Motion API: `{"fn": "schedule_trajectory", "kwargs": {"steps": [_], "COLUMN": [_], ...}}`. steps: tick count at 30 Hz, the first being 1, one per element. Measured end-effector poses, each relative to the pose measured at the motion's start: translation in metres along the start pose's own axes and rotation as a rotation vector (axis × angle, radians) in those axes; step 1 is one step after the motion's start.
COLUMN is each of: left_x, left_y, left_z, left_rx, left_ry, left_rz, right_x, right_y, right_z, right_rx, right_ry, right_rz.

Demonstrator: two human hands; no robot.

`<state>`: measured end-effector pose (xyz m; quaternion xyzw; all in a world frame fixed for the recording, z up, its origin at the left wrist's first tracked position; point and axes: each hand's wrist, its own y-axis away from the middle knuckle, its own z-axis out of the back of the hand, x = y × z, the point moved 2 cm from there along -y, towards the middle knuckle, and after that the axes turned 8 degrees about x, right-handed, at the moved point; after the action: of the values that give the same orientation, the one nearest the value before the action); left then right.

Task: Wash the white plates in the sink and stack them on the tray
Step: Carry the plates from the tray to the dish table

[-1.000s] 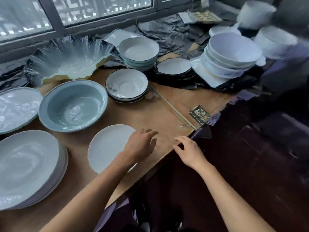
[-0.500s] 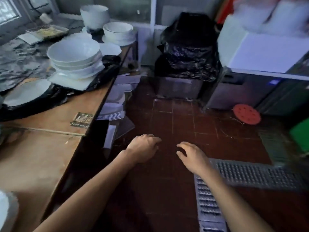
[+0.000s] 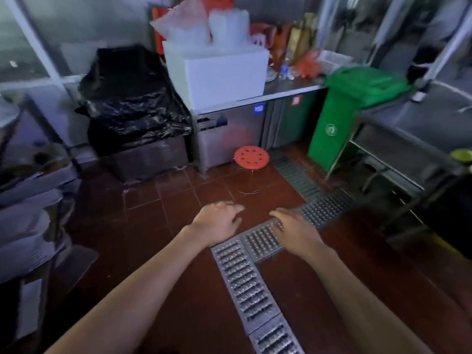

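Left hand (image 3: 218, 222): empty, fingers loosely curled. Right hand (image 3: 297, 229): empty, relaxed, above the floor grate (image 3: 245, 272). Plates: none visible; likely brittle, slippery wet, so I'd grip rims.

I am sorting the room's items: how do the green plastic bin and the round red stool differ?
The green plastic bin is tall and boxy, beside the steel counter; the round red stool is low, its flat seat has holes, and it stands before the counter. Both stand on the red tiled floor.

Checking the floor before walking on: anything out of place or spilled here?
Nothing spilled shows. A red stool stands alone on the tiled floor beside the drain grate. Both hands, left and right, hold nothing.
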<state>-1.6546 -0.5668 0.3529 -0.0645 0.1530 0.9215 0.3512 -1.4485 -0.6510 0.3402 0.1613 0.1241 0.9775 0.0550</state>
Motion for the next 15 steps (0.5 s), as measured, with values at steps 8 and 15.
{"fn": "schedule_trajectory", "kwargs": {"steps": [8, 15], "left_x": [-0.107, -0.178], "left_y": [-0.139, -0.264], "left_z": [0.014, 0.026], "left_rx": [0.053, 0.084], "left_ry": [-0.064, -0.064], "left_rz": [-0.295, -0.510], "right_x": [-0.129, -0.220], "right_y": [0.018, 0.002], "right_z": [0.039, 0.090], "right_rx": [-0.115, -0.219], "right_ry": [-0.052, -0.137], "right_rz": [-0.243, -0.476]}}
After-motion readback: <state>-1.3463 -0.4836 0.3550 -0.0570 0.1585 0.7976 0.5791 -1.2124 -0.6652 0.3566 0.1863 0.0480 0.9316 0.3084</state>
